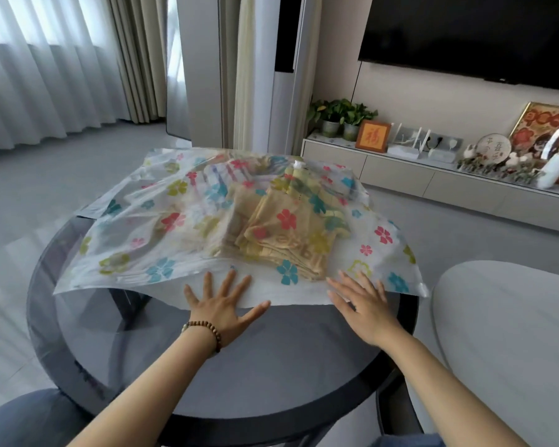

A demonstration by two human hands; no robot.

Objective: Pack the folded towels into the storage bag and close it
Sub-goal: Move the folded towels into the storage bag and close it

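Observation:
A translucent storage bag (136, 233) printed with coloured flowers lies flat across the round dark glass table (271, 366). Folded yellow towels (281, 233) show through it, right of centre, and paler striped cloth lies further back inside. My left hand (221, 306), with a bead bracelet on the wrist, rests flat with fingers spread on the bag's near white edge. My right hand (363, 306) lies flat on the same edge further right, fingers pointing up and left. Neither hand grips anything.
A white rounded seat or table (510, 333) stands close on the right. Behind are a low TV cabinet (400, 175) with plants, framed pictures and ornaments, a wall TV, curtains at the left, and grey floor around the table.

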